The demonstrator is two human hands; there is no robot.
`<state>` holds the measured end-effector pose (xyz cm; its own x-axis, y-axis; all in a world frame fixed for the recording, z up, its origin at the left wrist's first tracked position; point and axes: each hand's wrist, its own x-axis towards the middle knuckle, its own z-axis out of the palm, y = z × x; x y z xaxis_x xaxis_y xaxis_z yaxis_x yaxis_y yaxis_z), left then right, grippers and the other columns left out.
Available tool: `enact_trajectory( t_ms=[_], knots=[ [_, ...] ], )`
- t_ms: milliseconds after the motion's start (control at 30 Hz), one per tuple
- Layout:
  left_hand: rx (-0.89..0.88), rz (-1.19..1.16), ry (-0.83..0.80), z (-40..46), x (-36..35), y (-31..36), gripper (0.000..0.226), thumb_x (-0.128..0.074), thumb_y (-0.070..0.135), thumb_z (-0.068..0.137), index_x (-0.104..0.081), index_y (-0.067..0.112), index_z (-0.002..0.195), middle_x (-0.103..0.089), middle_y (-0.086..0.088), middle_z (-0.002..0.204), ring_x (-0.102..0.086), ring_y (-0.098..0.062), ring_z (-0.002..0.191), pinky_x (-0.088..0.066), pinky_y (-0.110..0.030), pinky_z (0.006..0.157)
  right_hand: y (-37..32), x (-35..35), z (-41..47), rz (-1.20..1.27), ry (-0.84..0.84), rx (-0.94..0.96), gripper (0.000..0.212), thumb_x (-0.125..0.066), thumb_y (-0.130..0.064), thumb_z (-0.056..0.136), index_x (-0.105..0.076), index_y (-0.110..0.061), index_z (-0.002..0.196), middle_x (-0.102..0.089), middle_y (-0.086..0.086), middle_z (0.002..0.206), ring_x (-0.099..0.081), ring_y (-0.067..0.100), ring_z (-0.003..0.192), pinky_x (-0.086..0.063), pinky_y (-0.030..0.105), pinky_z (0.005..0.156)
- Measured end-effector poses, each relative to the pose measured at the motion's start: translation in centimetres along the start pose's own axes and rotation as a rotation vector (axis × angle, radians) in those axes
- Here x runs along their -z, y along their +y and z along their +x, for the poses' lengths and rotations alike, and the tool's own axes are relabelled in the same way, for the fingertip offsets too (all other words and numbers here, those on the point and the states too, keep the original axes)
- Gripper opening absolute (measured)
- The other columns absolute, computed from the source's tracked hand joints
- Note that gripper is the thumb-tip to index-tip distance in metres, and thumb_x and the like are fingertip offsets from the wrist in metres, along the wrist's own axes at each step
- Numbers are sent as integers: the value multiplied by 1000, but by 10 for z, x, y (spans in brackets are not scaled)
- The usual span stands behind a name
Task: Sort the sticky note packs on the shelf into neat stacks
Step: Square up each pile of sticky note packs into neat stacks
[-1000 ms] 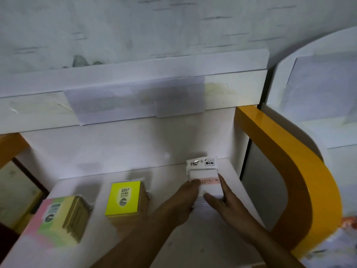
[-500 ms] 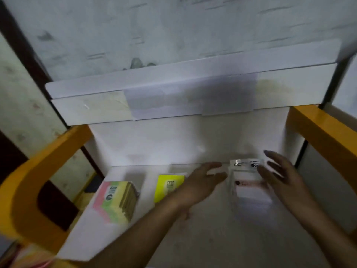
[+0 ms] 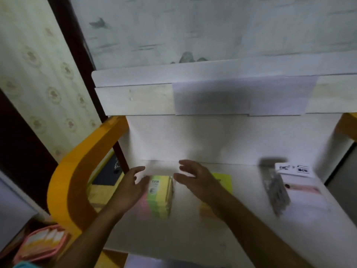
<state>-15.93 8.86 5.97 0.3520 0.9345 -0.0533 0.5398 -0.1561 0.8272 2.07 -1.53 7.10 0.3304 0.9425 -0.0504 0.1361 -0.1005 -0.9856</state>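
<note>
Just between the two grips sat the multicolour pack (image 3: 158, 194), a pink, green and yellow block lying on the shelf (image 3: 241, 219) near its left end. The left hand (image 3: 131, 187) was spread and empty at the pack's left side, fingertips close to it or perhaps grazing it; blur made that hard to tell. The right hand (image 3: 197, 183) was likewise splayed and holding nothing, just right of the pack with a gap between them. Under and beyond that right hand lay the yellow pack (image 3: 225, 182), partly hidden by the wrist. Well off to the right of both grips was the white pack (image 3: 301, 182), standing apart from the others.

Risks, as I judged them: the multicolour pack lay close to the shelf's left edge, so a squeeze led by the right hand could shove it toward the orange rail (image 3: 77, 171) and off. Its layers looked fanned, so an uneven pinch could shear them further. The right forearm, crossing over the yellow pack, could drag it askew.
</note>
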Motion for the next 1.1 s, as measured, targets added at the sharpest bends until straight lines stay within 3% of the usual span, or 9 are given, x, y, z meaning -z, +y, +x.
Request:
enact_trajectory(
  t_ms=[133,267,367,500,633,800,933,1033,1100],
  knots=[
    [56,-108,-64,-4,4,-23,53,-54,36,94,-36,22,142,-39,0,146,-43,-20,131,-44,-39,102,20,-43,10,-18,83,-104,46,-69,-28,86,-54,-23,129,-58,-6,125,-60,10,109,-45,17,86],
    [196,-363,-280,-9,3,-35,40,-44,39,97,-51,15,128,-64,-4,122,-64,-18,102,-52,-31,84,33,-72,6,37,168,-175,42,-66,-28,89,-48,-29,127,-49,-8,121,-61,5,89,-44,11,58],
    [220,-473,-385,-5,6,-39,28,-42,38,98,-60,21,112,-71,-1,106,-67,-19,97,-52,-29,78,41,-79,1,146,142,-222,45,-59,-29,94,-39,-33,134,-49,-4,137,-60,15,105,-46,17,60],
    [257,-520,-446,1,11,-44,27,-45,39,97,-57,23,116,-69,0,110,-64,-20,101,-51,-30,76,41,-81,1,232,133,-352,61,-58,-33,93,-26,-34,145,-45,-2,144,-60,19,110,-51,35,81],
    [272,-452,-509,8,10,-42,35,-37,40,100,-53,22,126,-66,-2,117,-61,-21,108,-50,-36,90,31,-81,4,328,31,-495,26,-45,-26,96,-54,-15,118,-63,-1,81,-57,5,48,-46,26,64],
    [245,-294,-536,8,6,-28,39,-25,38,102,-50,24,129,-59,-5,126,-58,-20,107,-50,-33,85,20,-91,8,367,83,-567,27,-35,-27,97,-58,-20,84,-57,-5,51,-46,6,31,-37,22,57],
    [221,-241,-526,6,6,-23,50,-23,50,100,-47,22,135,-55,-6,132,-54,-24,115,-46,-38,97,17,-89,6,426,88,-636,25,-38,-31,93,-57,-20,79,-56,-1,58,-49,11,43,-36,24,60],
    [338,-425,-588,7,11,-23,43,-34,53,97,-59,21,114,-61,-5,118,-58,-24,108,-48,-37,91,17,-84,8,415,64,-664,24,-51,-43,87,-61,-21,86,-57,2,81,-53,17,70,-39,28,75],
    [426,-489,-578,8,13,-23,37,-44,52,94,-60,20,104,-63,-5,106,-59,-23,99,-50,-36,86,15,-84,7,391,40,-675,29,-56,-51,86,-61,-22,85,-56,1,79,-51,16,65,-39,27,68]
  ],
)
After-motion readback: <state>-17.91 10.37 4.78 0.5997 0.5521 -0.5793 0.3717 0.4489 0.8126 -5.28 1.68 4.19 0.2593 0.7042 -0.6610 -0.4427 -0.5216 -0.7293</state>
